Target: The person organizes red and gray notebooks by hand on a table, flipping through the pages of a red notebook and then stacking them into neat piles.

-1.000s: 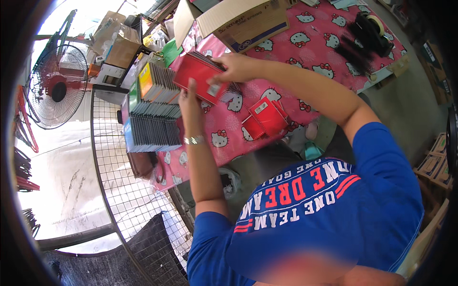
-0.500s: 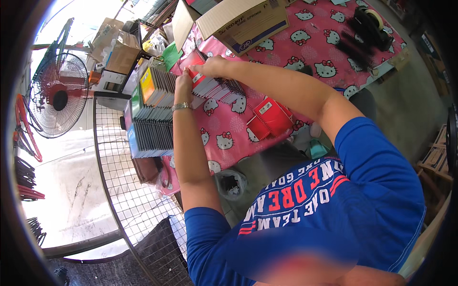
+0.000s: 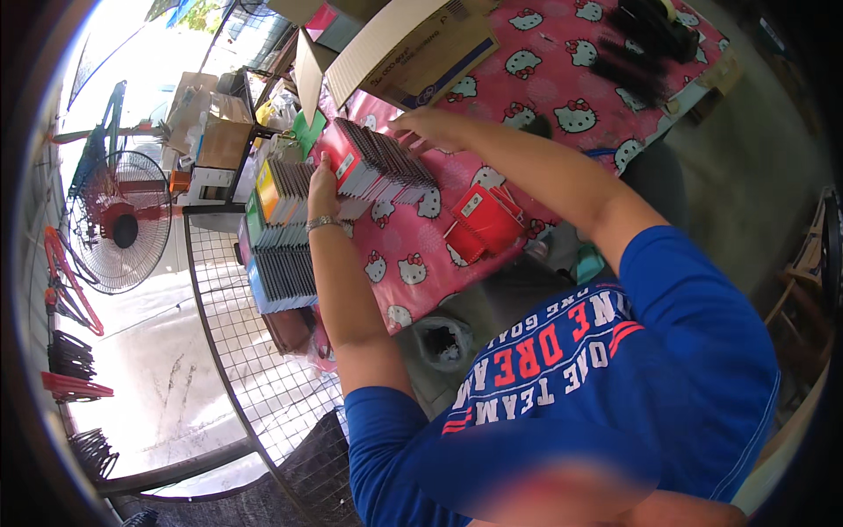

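A stack of red spiral-bound notebooks (image 3: 384, 158) stands on a pink tablecloth (image 3: 413, 269) printed with white cat faces. Against the stack's left side rests my left hand (image 3: 323, 186), fingers pointing away from me and held out rather than curled. My right hand (image 3: 430, 130) is at the stack's far right corner, fingers apart, holding nothing. Left of my left wrist stand stacks of yellow notebooks (image 3: 279, 189), green notebooks (image 3: 263, 227) and blue notebooks (image 3: 283, 274). A few loose red notebooks (image 3: 485, 220) lie nearer me on the right.
An open cardboard box (image 3: 439, 61) stands behind the red stack. A black tape dispenser (image 3: 654, 39) sits at the far right of the table. Left of the table are a wire mesh panel (image 3: 224, 290) and a fan (image 3: 123, 224). Below the front edge is a bin (image 3: 443, 342).
My right hand has drawn off the top of the red stack to its far right corner, fingers opening. My left hand has slid down along the stack's left side. The view has shifted slightly.
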`<state>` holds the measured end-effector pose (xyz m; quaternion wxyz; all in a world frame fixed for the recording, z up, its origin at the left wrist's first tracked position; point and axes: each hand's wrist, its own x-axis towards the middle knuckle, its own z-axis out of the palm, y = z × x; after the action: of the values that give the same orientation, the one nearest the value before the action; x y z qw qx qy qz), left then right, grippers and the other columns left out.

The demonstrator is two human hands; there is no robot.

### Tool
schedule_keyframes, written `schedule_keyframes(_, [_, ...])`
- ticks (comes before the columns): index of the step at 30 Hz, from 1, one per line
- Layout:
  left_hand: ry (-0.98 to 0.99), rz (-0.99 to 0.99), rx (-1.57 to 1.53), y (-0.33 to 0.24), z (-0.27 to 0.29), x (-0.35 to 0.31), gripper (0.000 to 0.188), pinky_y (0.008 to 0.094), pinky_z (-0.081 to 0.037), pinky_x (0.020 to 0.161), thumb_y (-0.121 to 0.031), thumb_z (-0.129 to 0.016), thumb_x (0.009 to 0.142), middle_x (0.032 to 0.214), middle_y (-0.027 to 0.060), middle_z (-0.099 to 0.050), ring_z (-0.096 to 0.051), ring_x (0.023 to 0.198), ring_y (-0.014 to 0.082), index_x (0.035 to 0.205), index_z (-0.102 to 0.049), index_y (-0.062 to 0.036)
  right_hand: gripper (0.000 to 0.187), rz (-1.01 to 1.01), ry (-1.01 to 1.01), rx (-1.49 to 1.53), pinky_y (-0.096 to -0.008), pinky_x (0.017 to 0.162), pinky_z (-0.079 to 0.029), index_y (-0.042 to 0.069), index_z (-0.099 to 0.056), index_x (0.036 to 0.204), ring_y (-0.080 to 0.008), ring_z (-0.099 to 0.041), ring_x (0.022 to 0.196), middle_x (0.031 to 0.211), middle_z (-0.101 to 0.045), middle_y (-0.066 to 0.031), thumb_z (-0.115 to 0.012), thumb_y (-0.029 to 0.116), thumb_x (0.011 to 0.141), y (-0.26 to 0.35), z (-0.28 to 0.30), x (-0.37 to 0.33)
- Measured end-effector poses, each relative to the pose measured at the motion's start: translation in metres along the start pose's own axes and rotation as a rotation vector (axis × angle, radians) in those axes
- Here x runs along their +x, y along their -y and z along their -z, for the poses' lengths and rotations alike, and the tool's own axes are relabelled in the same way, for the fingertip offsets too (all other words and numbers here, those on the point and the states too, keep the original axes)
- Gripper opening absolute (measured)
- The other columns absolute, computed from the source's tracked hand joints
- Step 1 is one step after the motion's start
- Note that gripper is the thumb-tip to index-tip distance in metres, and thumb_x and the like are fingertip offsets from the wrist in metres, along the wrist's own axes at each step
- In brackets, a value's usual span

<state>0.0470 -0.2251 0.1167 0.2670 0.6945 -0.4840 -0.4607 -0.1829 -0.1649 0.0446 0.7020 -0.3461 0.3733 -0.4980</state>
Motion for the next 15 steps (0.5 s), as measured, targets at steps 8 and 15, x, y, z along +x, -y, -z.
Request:
schedule_keyframes(8, [0.048,-0.155,-0.254,0.004,0.008,-0.007,0.066,0.049,-0.051,0.083,-0.062,-0.037,0.097,0.124,0.0112,-0.062,-0.063,0.106,0.028,0.131,-0.052,-0.0073,0.031,0.346,-0.999,-1.293,-0.0394,0.08,-0.054,0.011,-0.068,0.111,-0.0279,-0.069,0.088,0.099,-0.071,-0.0098,-0.054,0.033,0.093,0.021,0.25,-0.124])
schedule_keyframes(15, [0.311,-0.028,-0.587,0.042,0.089,0.023,0.096,0.0442,-0.04,0.103,-0.082,-0.028,0.084,0.127,0.0157,-0.061,-0.057,0.116,0.0314,0.123,-0.057,0.0012,0.052,0.415,0.162,-0.782,-0.0387,0.112,-0.032,0.019,-0.053,0.134,-0.0306,-0.043,0.133,0.141,-0.049,-0.0145,-0.031,0.051,0.1,0.012,0.006,-0.066])
